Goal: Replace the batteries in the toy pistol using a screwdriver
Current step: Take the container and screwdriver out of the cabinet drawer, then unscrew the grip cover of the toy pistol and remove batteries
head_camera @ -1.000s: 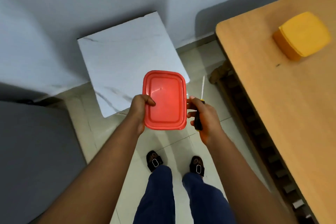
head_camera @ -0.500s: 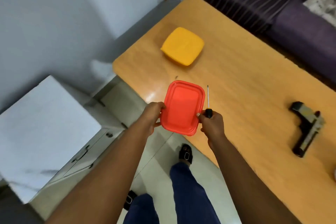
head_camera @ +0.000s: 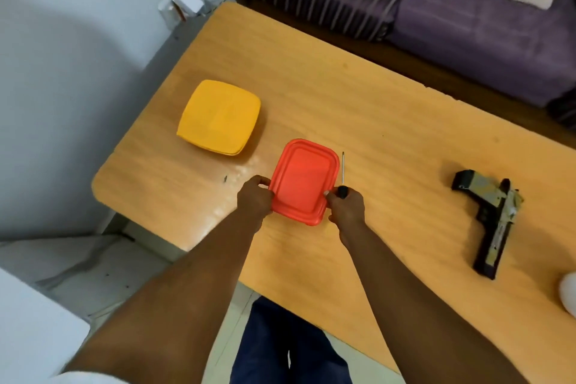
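Observation:
I hold a red lidded plastic container (head_camera: 302, 179) over the wooden table (head_camera: 358, 109), one hand on each short side. My left hand (head_camera: 255, 199) grips its left edge. My right hand (head_camera: 346, 207) grips its right edge and also holds a screwdriver (head_camera: 343, 178), whose black handle sits in my fist and whose thin shaft points away from me. The toy pistol (head_camera: 489, 218), black with tan camouflage, lies flat on the table well to the right, untouched. No batteries are in view.
A yellow lidded container (head_camera: 219, 117) sits on the table's far left corner. A purple sofa (head_camera: 436, 9) with a pale cushion lies beyond the table. A white object (head_camera: 568, 290) shows at the right edge. White furniture (head_camera: 34, 330) stands at lower left.
The view has swung from the floor and white furniture to the table. The red container and screwdriver, still held, now sit over the table, and the pistol has come into view.

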